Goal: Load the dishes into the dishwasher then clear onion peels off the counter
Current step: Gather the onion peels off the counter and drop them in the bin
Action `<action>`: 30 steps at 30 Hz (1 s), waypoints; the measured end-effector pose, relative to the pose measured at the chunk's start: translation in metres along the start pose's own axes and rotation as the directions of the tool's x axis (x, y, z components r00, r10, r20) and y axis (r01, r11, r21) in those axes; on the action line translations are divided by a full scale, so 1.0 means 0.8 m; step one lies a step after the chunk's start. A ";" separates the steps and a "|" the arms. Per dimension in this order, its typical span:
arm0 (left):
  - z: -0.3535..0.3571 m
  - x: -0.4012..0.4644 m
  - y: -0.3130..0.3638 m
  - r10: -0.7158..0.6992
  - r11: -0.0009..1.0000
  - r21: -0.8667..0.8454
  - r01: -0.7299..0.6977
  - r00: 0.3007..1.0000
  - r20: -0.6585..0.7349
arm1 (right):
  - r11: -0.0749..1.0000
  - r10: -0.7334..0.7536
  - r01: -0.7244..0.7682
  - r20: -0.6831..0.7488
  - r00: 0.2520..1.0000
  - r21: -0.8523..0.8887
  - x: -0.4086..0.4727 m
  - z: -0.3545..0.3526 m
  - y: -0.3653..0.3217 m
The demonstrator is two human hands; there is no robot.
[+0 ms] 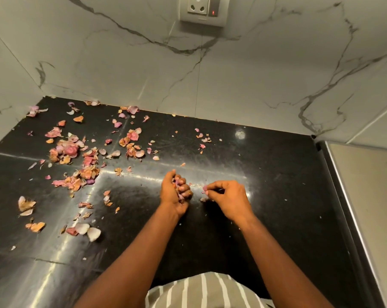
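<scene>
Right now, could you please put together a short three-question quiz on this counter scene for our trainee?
1. True or false: the left hand holds a bunch of gathered onion peels.
2. What is the right hand doing? A) pressing the wall switch B) pinching a small peel just above the black counter C) resting flat and empty
3. On which side of the counter do most of the loose peels lie?

Key: 1 true. 2 B. 3 The left side, from the back wall towards the front edge; only a few bits lie at centre back.
</scene>
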State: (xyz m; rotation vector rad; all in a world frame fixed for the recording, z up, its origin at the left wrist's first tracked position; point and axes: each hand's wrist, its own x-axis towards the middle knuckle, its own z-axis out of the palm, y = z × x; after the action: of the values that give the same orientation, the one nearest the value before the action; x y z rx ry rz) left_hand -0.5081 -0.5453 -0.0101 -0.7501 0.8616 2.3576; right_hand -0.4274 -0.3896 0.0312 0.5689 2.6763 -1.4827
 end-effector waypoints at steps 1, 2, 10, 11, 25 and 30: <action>0.004 -0.001 -0.017 -0.022 0.999 0.034 0.023 1.000 -0.014 | 0.997 -0.036 0.037 -0.023 0.999 0.070 -0.006 -0.004 -0.006; 0.009 -0.005 -0.033 -0.046 0.997 0.066 0.047 0.999 -0.028 | 0.992 -0.076 0.079 -0.030 0.997 0.104 -0.012 -0.006 -0.012; 0.036 -0.028 -0.093 -0.113 0.994 0.008 0.113 0.994 -0.001 | 0.901 -0.389 0.389 0.037 0.920 -0.190 -0.043 -0.004 -0.022; 0.034 -0.031 -0.094 -0.095 0.995 -0.013 0.095 0.995 -0.034 | 0.881 -0.419 0.413 0.026 0.908 -0.230 -0.046 -0.002 -0.021; 0.002 -0.039 -0.063 0.039 0.995 -0.089 -0.052 0.988 -0.149 | 0.676 -0.570 0.582 0.179 0.802 -0.452 -0.071 0.028 -0.026; -0.004 -0.047 -0.043 0.077 0.990 -0.104 -0.095 0.982 -0.173 | 0.839 -0.518 0.525 0.085 0.851 -0.145 -0.064 0.022 -0.030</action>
State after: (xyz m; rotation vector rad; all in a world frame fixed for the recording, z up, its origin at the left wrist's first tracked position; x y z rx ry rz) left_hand -0.4586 -0.5349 -0.0019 -0.9890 0.8525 2.4623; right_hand -0.3901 -0.4309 0.0514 -0.2320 3.0272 -1.3084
